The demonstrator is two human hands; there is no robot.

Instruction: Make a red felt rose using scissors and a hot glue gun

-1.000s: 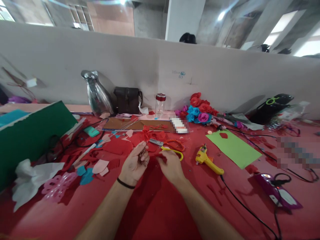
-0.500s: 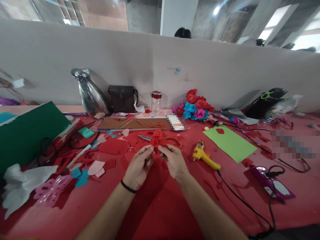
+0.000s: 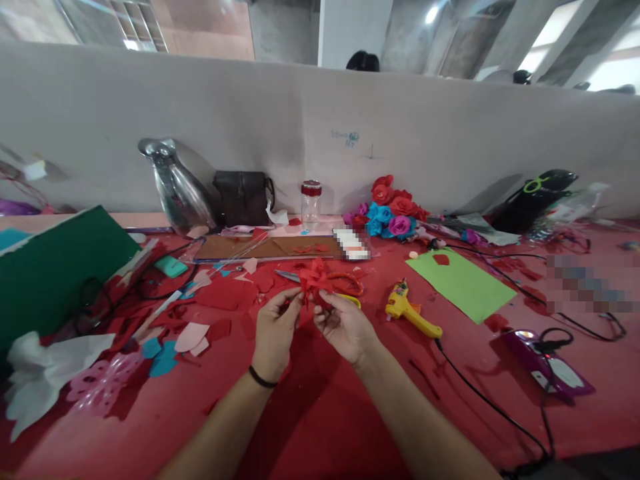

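Between my two hands, above the red table, is a red paper flower [image 3: 315,277] with loose, spread petals. My left hand [image 3: 276,327], a dark band at its wrist, pinches the flower's lower left side. My right hand [image 3: 346,325] has its thumb and forefinger closed on the lower right side, its other fingers curled beneath. Just behind the flower lies a pair of scissors [image 3: 353,285] with orange and yellow handles, partly hidden by my hands. A yellow glue gun [image 3: 413,315] lies to the right of my right hand.
Red, pink and blue paper pieces [image 3: 192,337] lie at the left, near a green board [image 3: 70,260]. At the back stand a steel jug [image 3: 177,190], a dark bag [image 3: 243,198] and a glass jar [image 3: 311,207]. Paper roses [image 3: 395,210] lie right of them. The glue gun's cord crosses the right side.
The flower has tipped and turned in my fingers, and its petals now show more spread. My right hand has rolled so more of its palm shows; more of the scissors' yellow handle is visible.
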